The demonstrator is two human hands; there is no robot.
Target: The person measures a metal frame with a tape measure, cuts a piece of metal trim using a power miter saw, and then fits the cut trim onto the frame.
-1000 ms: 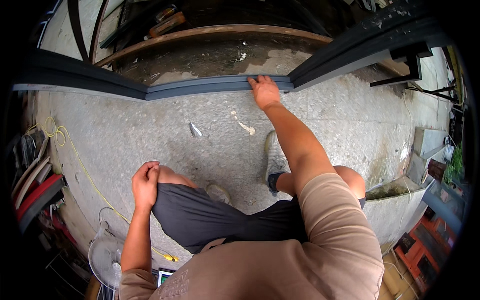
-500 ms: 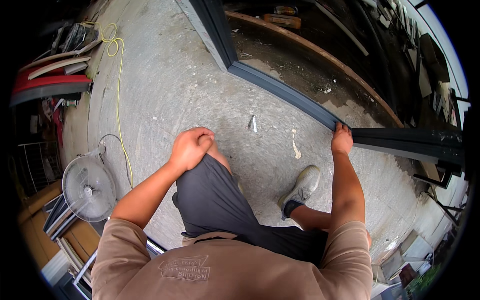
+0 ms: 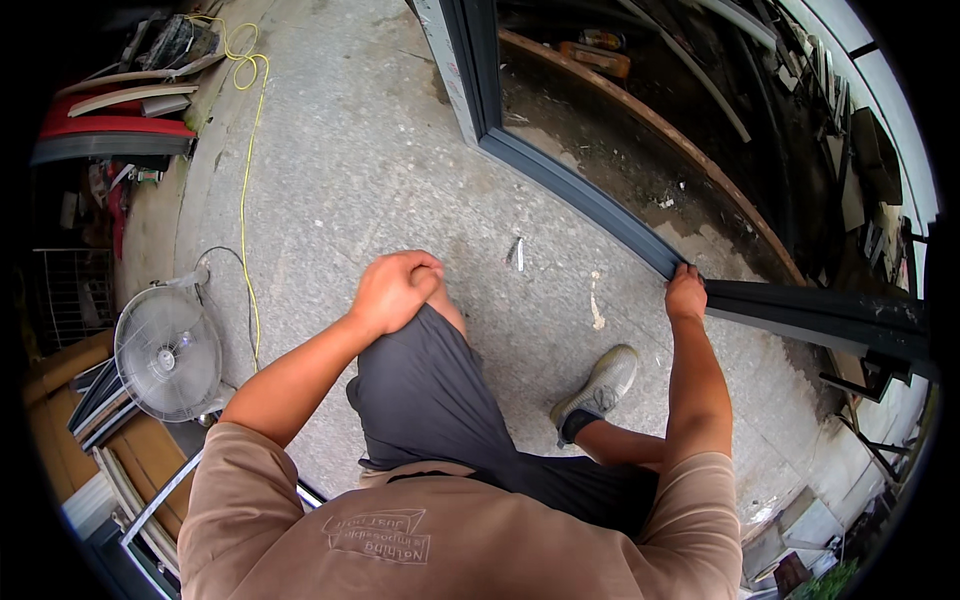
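A dark grey metal frame (image 3: 580, 200) slants across the upper right, with one corner close to my right hand. My right hand (image 3: 685, 293) is closed over the frame at that corner, fingers curled on its top edge and partly hidden. Bent over my bare knee, my left hand (image 3: 398, 290) rests with its fingers curled together, and no object shows in it. Between the knee and the frame, a small pale, narrow piece (image 3: 520, 254) lies on the concrete floor (image 3: 340, 150).
A round fan (image 3: 168, 354) stands at my left, near a yellow cable (image 3: 248, 180) running along the floor. Boards and metal strips (image 3: 105, 400) lie below the fan. Beyond the frame, a curved rusty strip (image 3: 660, 130) crosses dark ground, with stacked scrap farther right. My shoe (image 3: 605, 385) is near the middle.
The view has shifted slightly, so the frame and floor items appear a little lower and farther right. Both hands keep their places on the knee and the frame.
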